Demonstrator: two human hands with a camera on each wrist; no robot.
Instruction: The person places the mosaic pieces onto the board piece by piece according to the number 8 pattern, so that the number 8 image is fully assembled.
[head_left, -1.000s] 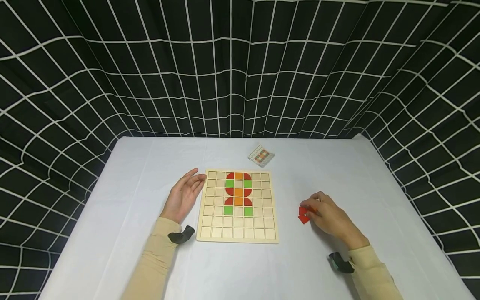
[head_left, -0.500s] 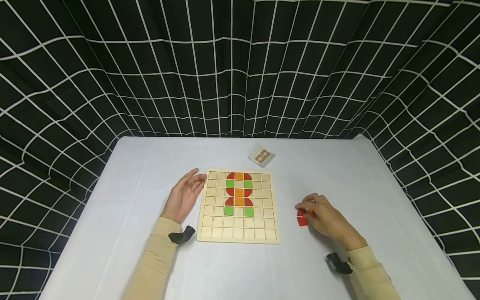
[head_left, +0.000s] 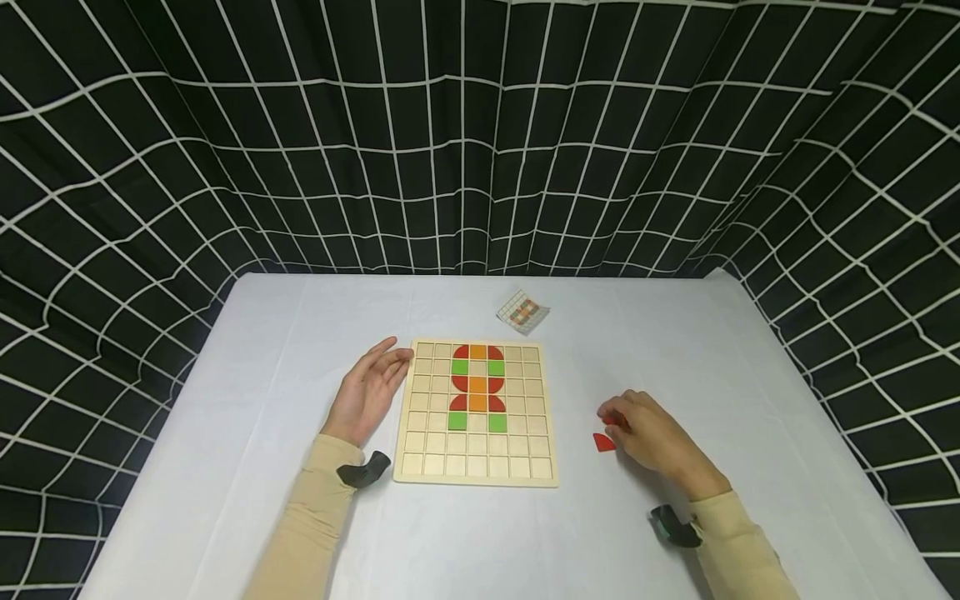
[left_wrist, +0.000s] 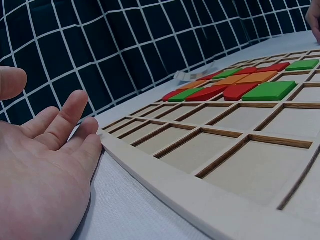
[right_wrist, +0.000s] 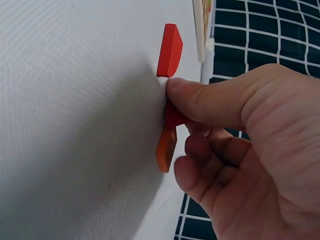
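Observation:
My right hand (head_left: 654, 432) pinches a red tile (right_wrist: 173, 117) between thumb and fingers, low over the table right of the board. The thumb hides part of that tile. A red quarter-round tile (head_left: 603, 442) lies on the cloth just beside these fingers. In the right wrist view an orange tile (right_wrist: 167, 150) shows on the other side of the held one. At the board's upper left edge, my left hand (head_left: 365, 398) lies palm up with relaxed fingers, fingertips against the rim. The wooden grid board (head_left: 476, 465) carries red, orange and green tiles (head_left: 477, 385) in its middle columns.
A small pattern card (head_left: 523, 312) lies behind the board. White cloth (head_left: 667, 333) covers the table, and a black curtain with white grid lines (head_left: 480, 167) surrounds its back and sides.
My right hand has shifted slightly toward me and now pinches a red tile that was lying under its fingers. The left hand and the board keep their places.

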